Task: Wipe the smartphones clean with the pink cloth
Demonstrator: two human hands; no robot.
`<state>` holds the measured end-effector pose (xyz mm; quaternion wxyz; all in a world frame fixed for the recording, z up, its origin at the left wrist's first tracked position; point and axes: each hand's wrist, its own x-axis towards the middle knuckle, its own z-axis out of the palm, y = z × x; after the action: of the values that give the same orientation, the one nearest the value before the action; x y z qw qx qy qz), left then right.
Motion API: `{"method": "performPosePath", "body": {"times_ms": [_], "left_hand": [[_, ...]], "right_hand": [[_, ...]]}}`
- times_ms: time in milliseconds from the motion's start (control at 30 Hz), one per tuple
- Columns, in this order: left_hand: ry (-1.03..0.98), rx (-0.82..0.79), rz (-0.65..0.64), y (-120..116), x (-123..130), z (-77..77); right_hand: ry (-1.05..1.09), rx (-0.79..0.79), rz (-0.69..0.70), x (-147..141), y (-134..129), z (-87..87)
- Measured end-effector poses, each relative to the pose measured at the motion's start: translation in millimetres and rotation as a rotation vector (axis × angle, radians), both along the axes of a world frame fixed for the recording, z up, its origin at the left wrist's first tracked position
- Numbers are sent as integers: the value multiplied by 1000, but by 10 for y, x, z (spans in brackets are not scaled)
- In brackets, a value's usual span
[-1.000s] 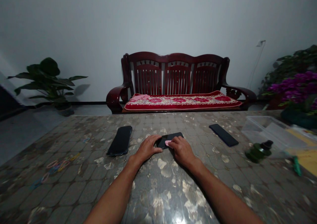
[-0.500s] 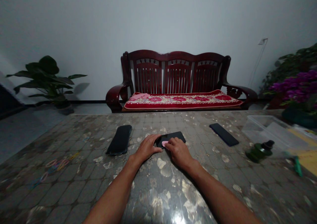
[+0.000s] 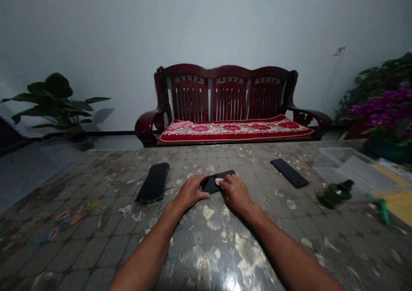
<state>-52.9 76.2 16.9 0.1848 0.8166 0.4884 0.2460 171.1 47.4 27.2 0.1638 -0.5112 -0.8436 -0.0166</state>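
A black smartphone point(image 3: 210, 185) lies flat on the patterned tabletop, with its long side running left to right. My left hand point(image 3: 190, 191) grips its left end, fingers at the far edge and thumb at the near edge. Pinched in the fingers of my right hand point(image 3: 236, 191) is a small pink pad point(image 3: 219, 181), pressed on the phone's dark face. The right hand hides the phone's near right part. Most of the pad is covered by my fingers, so its exact kind cannot be told.
Left of my hands lies another dark phone point(image 3: 153, 182); a third phone point(image 3: 289, 173) lies to the right. Colourful rubber bands point(image 3: 75, 216) are scattered at left. A green bottle point(image 3: 334, 194) stands by a clear plastic box point(image 3: 341, 162). Beyond the table is a wooden bench point(image 3: 228, 74).
My right hand has slid the pink pad a little to the right along the phone. The left hand keeps its hold, and the whole view has shifted slightly.
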Motion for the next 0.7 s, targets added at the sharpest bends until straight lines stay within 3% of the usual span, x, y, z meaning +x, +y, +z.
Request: {"method": "performPosePath", "body": {"times_ms": [167,433,533,700], "left_hand": [[-2,13,-12,-1,0,-45],[37,-15,-5,-32,35,41],[38,-7,-5,-35,35,52],[97,22,-57,-65,28,87]], "right_hand": [[16,9,109,-64,-29,-19],[19,-2,-171,225,134,10],[16,-5,-116,144,92,6],[24,14,88,-34,-3,-14]]}}
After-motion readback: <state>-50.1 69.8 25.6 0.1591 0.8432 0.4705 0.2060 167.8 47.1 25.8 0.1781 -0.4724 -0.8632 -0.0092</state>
